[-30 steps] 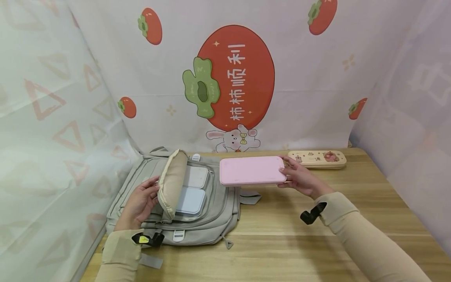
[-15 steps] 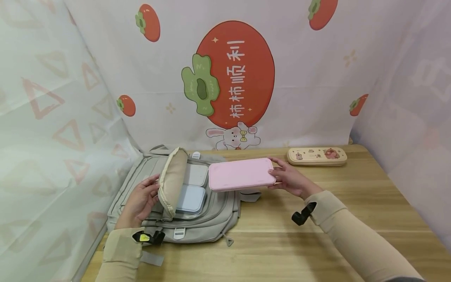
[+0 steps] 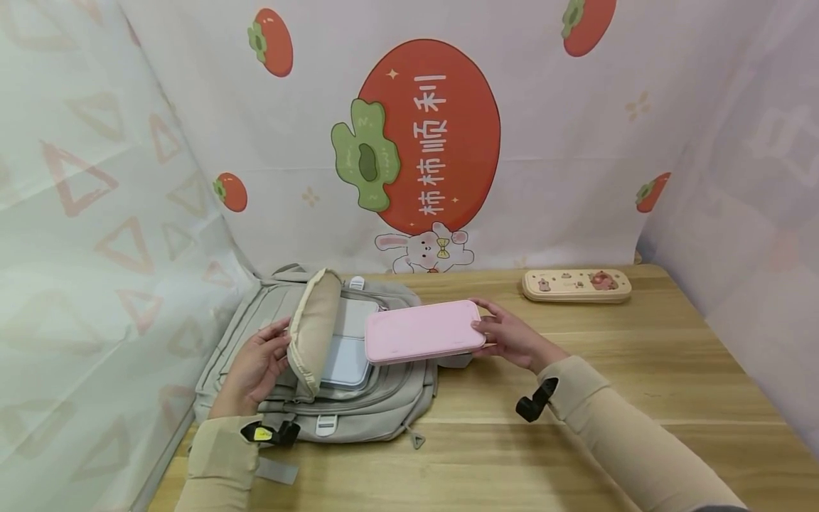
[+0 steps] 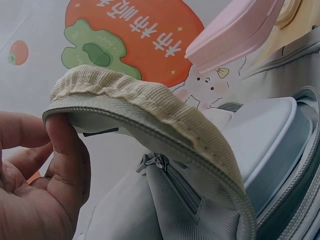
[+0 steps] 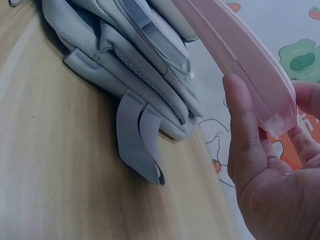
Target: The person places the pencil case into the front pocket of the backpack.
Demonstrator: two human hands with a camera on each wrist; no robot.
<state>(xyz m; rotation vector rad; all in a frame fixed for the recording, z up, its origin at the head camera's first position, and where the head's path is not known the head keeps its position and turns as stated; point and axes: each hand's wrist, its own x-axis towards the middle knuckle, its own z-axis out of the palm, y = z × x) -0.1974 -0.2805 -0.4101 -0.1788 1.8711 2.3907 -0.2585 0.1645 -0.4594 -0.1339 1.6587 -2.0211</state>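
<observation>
A grey backpack (image 3: 397,416) lies on the table with its front pocket unzipped. My left hand (image 3: 256,363) pinches the edge of the pocket flap (image 3: 313,334) and holds it raised. Inside the pocket lie a white case (image 3: 355,316) and a light blue case (image 3: 345,361), partly covered by the flap. My right hand (image 3: 515,338) grips the right end of a pink pencil case (image 3: 425,331), thumb on one face and fingers on the other. The pink pencil case hangs slightly tilted above the pocket's right edge, apart from the backpack in the right wrist view.
A cream pencil case (image 3: 576,286) with cartoon prints lies at the back right of the wooden table (image 3: 576,441). Printed cloth (image 3: 537,142) stands behind and at both sides. A grey strap (image 5: 140,137) sticks out from the backpack.
My right hand has carried the pink pencil case left and a little lower, over the backpack, and it has tilted slightly. The left hand keeps holding the flap in the same place.
</observation>
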